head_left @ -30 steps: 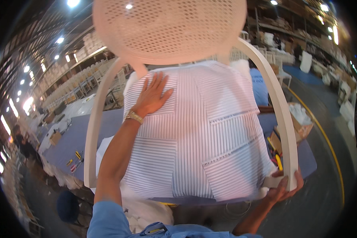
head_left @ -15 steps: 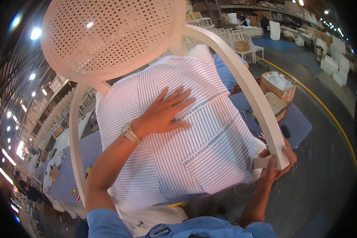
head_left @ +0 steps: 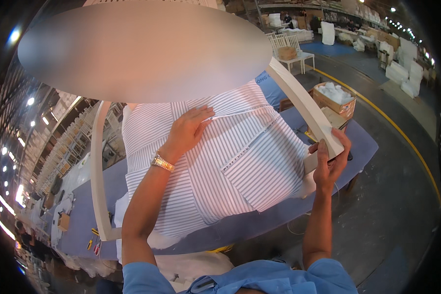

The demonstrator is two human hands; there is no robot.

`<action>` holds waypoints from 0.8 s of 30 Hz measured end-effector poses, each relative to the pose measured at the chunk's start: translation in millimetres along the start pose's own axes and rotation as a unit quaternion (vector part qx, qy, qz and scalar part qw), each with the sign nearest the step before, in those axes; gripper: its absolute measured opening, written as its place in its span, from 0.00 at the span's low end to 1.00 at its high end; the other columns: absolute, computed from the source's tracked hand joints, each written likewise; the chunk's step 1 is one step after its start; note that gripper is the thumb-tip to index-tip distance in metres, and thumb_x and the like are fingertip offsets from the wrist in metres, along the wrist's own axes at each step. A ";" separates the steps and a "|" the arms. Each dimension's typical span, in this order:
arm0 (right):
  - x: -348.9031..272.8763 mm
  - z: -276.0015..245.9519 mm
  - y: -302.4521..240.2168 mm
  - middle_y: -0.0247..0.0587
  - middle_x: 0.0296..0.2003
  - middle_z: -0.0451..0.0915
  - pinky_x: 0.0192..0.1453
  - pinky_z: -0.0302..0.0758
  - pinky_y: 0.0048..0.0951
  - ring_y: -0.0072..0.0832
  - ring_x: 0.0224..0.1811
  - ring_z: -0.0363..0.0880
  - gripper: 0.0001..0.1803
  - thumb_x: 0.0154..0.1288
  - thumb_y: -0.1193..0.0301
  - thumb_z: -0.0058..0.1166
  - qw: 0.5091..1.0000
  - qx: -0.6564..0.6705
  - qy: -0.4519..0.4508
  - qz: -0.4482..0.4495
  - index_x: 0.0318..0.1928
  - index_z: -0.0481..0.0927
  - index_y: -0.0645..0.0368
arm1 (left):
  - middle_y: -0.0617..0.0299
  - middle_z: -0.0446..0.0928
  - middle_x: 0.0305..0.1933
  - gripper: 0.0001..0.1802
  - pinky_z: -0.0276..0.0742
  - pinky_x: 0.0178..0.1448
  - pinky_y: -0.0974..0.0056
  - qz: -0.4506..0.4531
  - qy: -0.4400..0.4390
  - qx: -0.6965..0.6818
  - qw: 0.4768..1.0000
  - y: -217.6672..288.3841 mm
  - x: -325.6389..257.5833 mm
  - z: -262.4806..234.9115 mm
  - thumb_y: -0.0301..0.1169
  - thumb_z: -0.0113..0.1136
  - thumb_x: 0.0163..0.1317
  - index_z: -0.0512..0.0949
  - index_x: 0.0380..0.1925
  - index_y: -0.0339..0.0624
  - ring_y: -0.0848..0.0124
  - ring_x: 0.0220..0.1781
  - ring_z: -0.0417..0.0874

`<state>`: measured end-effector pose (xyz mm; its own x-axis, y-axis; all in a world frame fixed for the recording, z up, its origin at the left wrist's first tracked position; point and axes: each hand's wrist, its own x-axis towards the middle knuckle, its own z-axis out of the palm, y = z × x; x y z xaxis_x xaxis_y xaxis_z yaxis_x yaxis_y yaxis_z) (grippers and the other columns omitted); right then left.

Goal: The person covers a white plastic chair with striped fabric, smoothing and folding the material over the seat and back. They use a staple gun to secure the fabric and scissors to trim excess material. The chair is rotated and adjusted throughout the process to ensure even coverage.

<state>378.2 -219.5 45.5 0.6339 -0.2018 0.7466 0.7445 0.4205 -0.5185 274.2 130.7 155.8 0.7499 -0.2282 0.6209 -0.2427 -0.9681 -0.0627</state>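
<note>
A pale wooden armchair (head_left: pixel 301 98) stands before me, its seat covered with striped fabric (head_left: pixel 196 191) sewn in panels running different ways. Flat on the upper middle of that fabric lies my left hand (head_left: pixel 186 130), fingers stretched out, a metal-band watch (head_left: pixel 162 162) on its wrist. My right hand (head_left: pixel 331 158) is wrapped round the front end of the chair's right arm. The left arm (head_left: pixel 99 171) of the chair is untouched. A blurred oval hides most of the chair back and the rear of the seat.
Under the chair spreads a blue-covered table (head_left: pixel 360 142). Small hand tools (head_left: pixel 94 241) lie at its left. A cardboard box with white stuffing (head_left: pixel 334 93) is at the right. Behind the chair is a person in a blue shirt (head_left: pixel 269 90). Rows of chair frames (head_left: pixel 78 139) stand at left.
The chair has tipped, its right arm end rising with my right hand. My left hand has shifted up and left on the fabric, its fingers closer together. A blur covers the chair back.
</note>
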 end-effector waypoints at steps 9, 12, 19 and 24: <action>0.4 3.3 -5.9 0.52 0.53 0.76 0.43 0.79 0.32 0.30 0.37 0.80 0.25 0.71 0.79 0.52 0.999 -0.047 0.011 0.004 0.66 0.66 0.63 | 0.50 0.82 0.63 0.23 0.76 0.70 0.54 -0.102 -0.120 -0.091 0.983 1.3 41.2 -60.9 0.46 0.57 0.75 0.82 0.59 0.41 0.54 0.68 0.80; -2.5 1.3 -0.6 0.53 0.54 0.75 0.42 0.79 0.33 0.30 0.36 0.79 0.25 0.72 0.77 0.51 0.998 -0.052 0.019 -0.009 0.67 0.65 0.62 | 0.50 0.77 0.69 0.29 0.72 0.74 0.56 -0.113 -0.044 -0.033 0.992 -14.9 84.4 -80.7 0.49 0.58 0.74 0.77 0.67 0.43 0.52 0.72 0.76; -4.8 -5.0 2.3 0.51 0.56 0.72 0.40 0.80 0.35 0.32 0.34 0.80 0.26 0.71 0.73 0.52 0.997 -0.072 0.015 -0.031 0.67 0.65 0.61 | 0.53 0.38 0.88 0.47 0.28 0.87 0.45 -0.109 -0.225 0.158 0.955 -34.2 78.3 4.9 0.69 0.32 0.75 0.49 0.82 0.50 0.58 0.88 0.34; -11.2 -5.3 3.5 0.49 0.53 0.71 0.37 0.79 0.35 0.32 0.33 0.80 0.28 0.70 0.69 0.56 0.994 -0.084 0.053 -0.045 0.67 0.65 0.60 | 0.47 0.42 0.87 0.48 0.33 0.87 0.45 -0.072 -0.191 0.162 0.965 -37.7 81.7 -6.6 0.69 0.36 0.74 0.52 0.81 0.48 0.54 0.88 0.38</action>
<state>374.8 -220.4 33.1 0.5745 -0.3277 0.7501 0.8184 0.2445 -0.5200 340.6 149.3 214.1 0.9490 -0.0515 0.3110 0.0385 -0.9602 -0.2766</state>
